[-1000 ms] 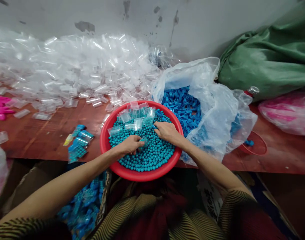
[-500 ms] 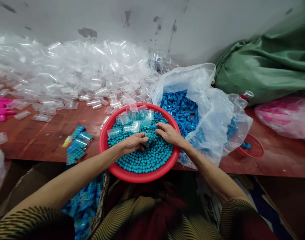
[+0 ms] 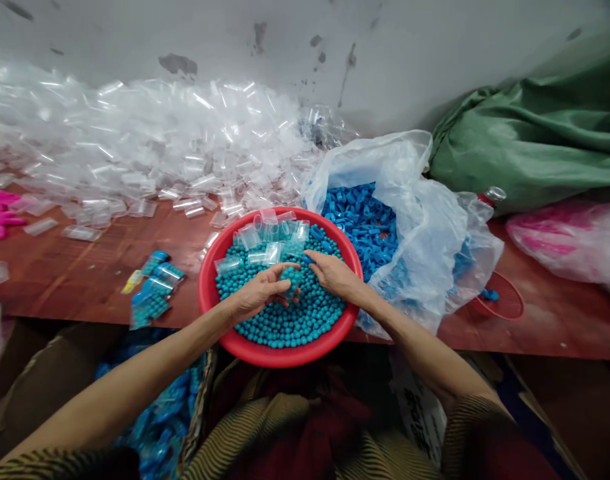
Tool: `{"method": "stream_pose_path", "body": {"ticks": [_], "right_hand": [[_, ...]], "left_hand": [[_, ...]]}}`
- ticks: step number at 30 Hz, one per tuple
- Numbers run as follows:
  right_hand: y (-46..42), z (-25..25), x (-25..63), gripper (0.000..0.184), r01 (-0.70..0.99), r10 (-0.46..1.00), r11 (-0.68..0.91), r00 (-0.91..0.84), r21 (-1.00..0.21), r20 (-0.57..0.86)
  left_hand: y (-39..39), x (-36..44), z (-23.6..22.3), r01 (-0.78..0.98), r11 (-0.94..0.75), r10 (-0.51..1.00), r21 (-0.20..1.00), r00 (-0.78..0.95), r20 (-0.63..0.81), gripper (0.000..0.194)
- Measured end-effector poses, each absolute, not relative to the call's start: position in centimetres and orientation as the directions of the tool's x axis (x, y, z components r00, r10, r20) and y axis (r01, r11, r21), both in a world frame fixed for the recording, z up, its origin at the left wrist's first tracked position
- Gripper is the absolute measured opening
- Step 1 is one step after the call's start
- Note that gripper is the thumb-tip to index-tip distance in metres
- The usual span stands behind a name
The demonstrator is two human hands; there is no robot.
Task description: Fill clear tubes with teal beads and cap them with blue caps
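Observation:
A red basin (image 3: 352, 300) full of turquoise beads (image 3: 285, 330) stands at the table's front edge. Over it, my left hand (image 3: 257, 293) is closed around a clear plastic tube (image 3: 291, 277) with turquoise beads inside. My right hand (image 3: 335, 275) is low over the beads, just right of the tube. Its fingers point left and are slightly apart, and nothing shows in them; some fingertips are hidden. Several empty clear tubes (image 3: 273, 253) lie on the beads at the back of the basin, and a few blue caps (image 3: 317, 232) lie at its back right.
A heap of clear tubes (image 3: 149, 147) lines the wall. Right of the basin, a plastic bag (image 3: 419, 220) holds blue caps. Filled tubes (image 3: 157, 290) lie to the left. A red basket (image 3: 507, 303), green cloth (image 3: 529, 140) and pink bag (image 3: 569, 237) are at right.
My left hand has turned and raised the tube, so the beads inside show more plainly. The small blue piece at my right fingertips is no longer visible; that hand has moved slightly down.

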State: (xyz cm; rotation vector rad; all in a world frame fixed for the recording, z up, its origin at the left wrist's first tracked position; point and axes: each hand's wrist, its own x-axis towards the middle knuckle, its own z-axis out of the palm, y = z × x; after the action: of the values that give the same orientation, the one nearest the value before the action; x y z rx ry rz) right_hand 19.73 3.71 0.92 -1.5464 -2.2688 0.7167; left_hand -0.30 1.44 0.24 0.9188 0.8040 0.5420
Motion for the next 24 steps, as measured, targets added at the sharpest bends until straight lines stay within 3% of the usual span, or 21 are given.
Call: {"method": "stream_pose_path", "body": {"ticks": [4, 6, 8, 11, 15, 17, 24], "right_hand": [[4.2, 0.8, 20.2, 0.05, 0.684, 0.948, 0.113, -0.292, -0.72, -0.129], [3.9, 0.8, 20.6, 0.053, 0.685, 0.944, 0.076, -0.283, -0.725, -0.169], [3.2, 0.9, 21.1, 0.051, 0.758, 0.945, 0.153, -0.299, -0.634, -0.13], [2.4, 1.5, 21.5, 0.045, 0.87, 0.922, 0.329, -0.38, -0.367, -0.076], [2.6, 2.0, 20.2, 0.043, 0.809, 0.806, 0.581, -0.587, -0.084, -0.079], [3.1, 1.7, 18.9, 0.038, 0.753, 0.749, 0.658, -0.657, -0.014, -0.088], [3.6, -0.7, 16.8, 0.03, 0.761, 0.768, 0.64, -0.637, 0.102, -0.069]], "left_hand": [[0.7, -0.3, 0.2, -0.027, 0.511, 0.741, 0.859, 0.521, -0.424, 0.042], [0.4, -0.3, 0.1, 0.072, 0.5, 0.757, 0.863, 0.447, -0.477, 0.036], [0.1, -0.5, 0.0, 0.155, 0.49, 0.769, 0.858, 0.387, -0.509, 0.031], [-0.1, -0.9, 0.0, 0.168, 0.512, 0.756, 0.842, 0.378, -0.535, 0.027], [0.0, -1.6, 0.2, 0.043, 0.577, 0.716, 0.815, 0.453, -0.531, 0.033], [0.0, -1.8, 0.3, -0.012, 0.585, 0.71, 0.811, 0.491, -0.505, 0.036], [-0.1, -1.8, 0.5, -0.098, 0.581, 0.71, 0.808, 0.547, -0.444, 0.044]]}}
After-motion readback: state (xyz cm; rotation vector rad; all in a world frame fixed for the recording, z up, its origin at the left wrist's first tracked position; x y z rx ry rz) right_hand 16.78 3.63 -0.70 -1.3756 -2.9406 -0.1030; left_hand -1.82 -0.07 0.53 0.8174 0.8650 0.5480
